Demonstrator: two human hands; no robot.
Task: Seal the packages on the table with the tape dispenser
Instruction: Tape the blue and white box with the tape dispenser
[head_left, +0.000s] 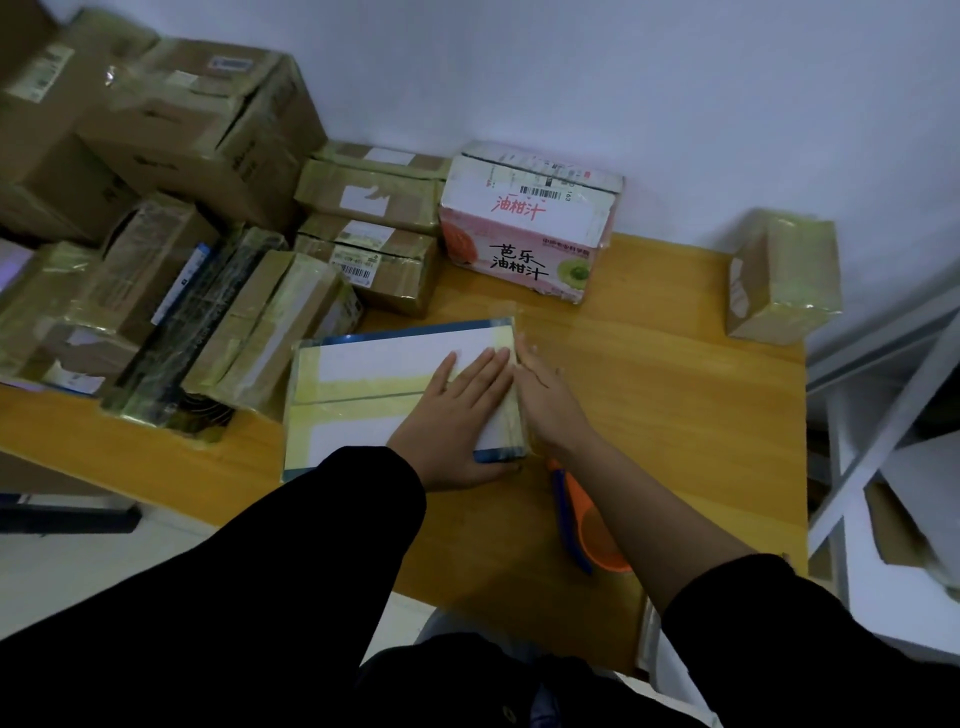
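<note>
- Two sets of fingers (485, 366) lie straight and flat at the right end of the white package (374, 364), holding nothing. Uneven pressure here could, I judge, wrinkle the yellowish tape or trap air under it.
- The right hand (545, 400) presses the package's right end face, where the tape seems to fold over the edge. Blur hides whether it is stuck down, so a loose tail might lift.
- A hard sideways push could slide the package left into the pile of taped boxes (208, 291).
- The tape dispenser (597, 540) lies on the table (675, 395), just near-right of the package, under the right forearm. An arm drawn back carelessly could knock it toward the near edge.
- The left hand (452, 421) lies palm down on top, thumb at the near side. The right hand stands edge-on beside it, the two touching. Both dark sleeves reach in from the near side.
</note>
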